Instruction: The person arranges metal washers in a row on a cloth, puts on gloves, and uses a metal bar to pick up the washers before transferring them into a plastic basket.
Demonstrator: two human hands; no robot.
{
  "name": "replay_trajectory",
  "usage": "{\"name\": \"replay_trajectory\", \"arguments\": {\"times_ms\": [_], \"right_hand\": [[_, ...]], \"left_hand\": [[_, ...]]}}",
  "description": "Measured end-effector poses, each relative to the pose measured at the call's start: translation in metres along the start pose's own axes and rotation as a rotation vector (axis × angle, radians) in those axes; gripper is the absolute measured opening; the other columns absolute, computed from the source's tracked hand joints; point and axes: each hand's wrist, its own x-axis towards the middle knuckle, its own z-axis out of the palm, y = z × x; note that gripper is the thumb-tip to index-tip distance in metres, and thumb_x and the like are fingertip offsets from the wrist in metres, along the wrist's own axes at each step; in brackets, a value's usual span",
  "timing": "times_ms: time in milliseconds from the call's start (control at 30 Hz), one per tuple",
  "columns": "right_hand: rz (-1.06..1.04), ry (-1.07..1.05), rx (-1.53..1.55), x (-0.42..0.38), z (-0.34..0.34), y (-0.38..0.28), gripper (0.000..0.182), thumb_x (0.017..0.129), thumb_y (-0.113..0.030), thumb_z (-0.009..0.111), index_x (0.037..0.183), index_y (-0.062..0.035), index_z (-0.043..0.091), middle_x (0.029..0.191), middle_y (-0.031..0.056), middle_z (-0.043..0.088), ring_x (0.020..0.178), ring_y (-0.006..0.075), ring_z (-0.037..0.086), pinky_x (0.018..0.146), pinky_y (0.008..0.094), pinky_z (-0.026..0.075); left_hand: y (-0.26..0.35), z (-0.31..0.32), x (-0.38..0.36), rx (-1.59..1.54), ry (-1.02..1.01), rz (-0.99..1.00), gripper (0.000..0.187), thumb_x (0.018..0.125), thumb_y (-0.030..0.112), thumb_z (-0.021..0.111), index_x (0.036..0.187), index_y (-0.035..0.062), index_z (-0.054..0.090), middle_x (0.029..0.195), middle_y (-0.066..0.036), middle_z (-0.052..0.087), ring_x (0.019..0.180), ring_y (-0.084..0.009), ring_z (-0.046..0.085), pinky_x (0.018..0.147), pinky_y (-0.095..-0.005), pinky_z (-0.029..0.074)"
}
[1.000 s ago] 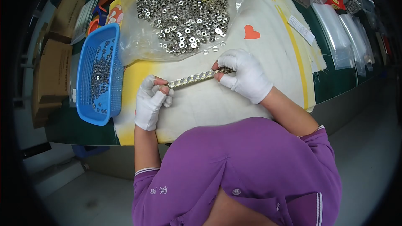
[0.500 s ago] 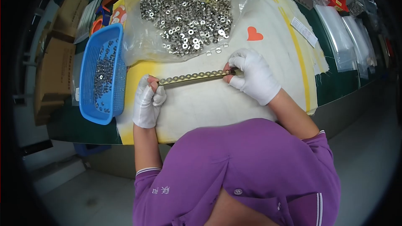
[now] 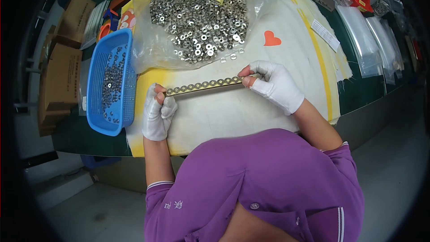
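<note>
A narrow metal strip (image 3: 204, 86) with a row of round washers along its top is held level above the pale cloth (image 3: 215, 116). My left hand (image 3: 157, 111), in a white glove with bare fingertips, pinches the strip's left end. At the other end, my right hand (image 3: 274, 83), gloved alike, grips the strip between thumb and fingers. Beyond the strip lies a large heap of shiny metal washers (image 3: 201, 18) on a clear plastic bag (image 3: 145, 47). A few loose washers (image 3: 233, 57) rest on the cloth by the bag's near edge.
To the left stands a blue plastic basket (image 3: 126, 112) with small metal parts inside. Cardboard boxes (image 3: 62, 74) are beside the green table. A red heart sticker (image 3: 272, 39) and a white paper label (image 3: 325, 34) lie on the cloth. Clear plastic bags (image 3: 358, 40) are at the right.
The strip has turned so its washers show more of their faces. My right fingers have shifted slightly on its end, and the dark end piece beyond them no longer shows.
</note>
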Motion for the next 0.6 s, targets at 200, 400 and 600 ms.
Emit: {"name": "replay_trajectory", "arguments": {"times_ms": [200,400,600], "right_hand": [[-0.035,-0.071,0.071,-0.001,0.000,0.000,0.028,0.085,-0.015,0.062,0.109,-0.0009,0.060,0.086,0.0005,0.058,0.079,0.0070,0.052,0.075,0.0226,0.044],[-0.025,-0.096,0.200,-0.003,0.002,-0.004,0.034,0.089,-0.017,0.059,0.117,0.0010,0.055,0.088,0.0012,0.056,0.081,0.0085,0.052,0.076,0.0232,0.043],[-0.029,-0.086,0.194,-0.003,0.003,-0.004,0.041,0.090,-0.024,0.057,0.122,0.0019,0.051,0.082,-0.0017,0.053,0.077,0.0081,0.051,0.074,0.0227,0.042]], "left_hand": [[0.001,-0.002,0.001,-0.048,0.034,-0.012,0.017,0.090,0.022,0.060,0.096,0.0110,0.049,0.057,0.004,0.037,0.046,-0.0049,0.030,0.044,-0.0194,0.024],[0.001,-0.004,0.001,-0.146,0.045,-0.061,0.015,0.091,0.022,0.059,0.097,0.0104,0.052,0.059,0.003,0.042,0.047,-0.0048,0.031,0.045,-0.0195,0.026],[0.001,-0.008,0.001,-0.161,0.011,-0.057,0.014,0.090,0.021,0.060,0.096,0.0100,0.054,0.065,0.001,0.049,0.050,-0.0059,0.035,0.047,-0.0200,0.028]]}}
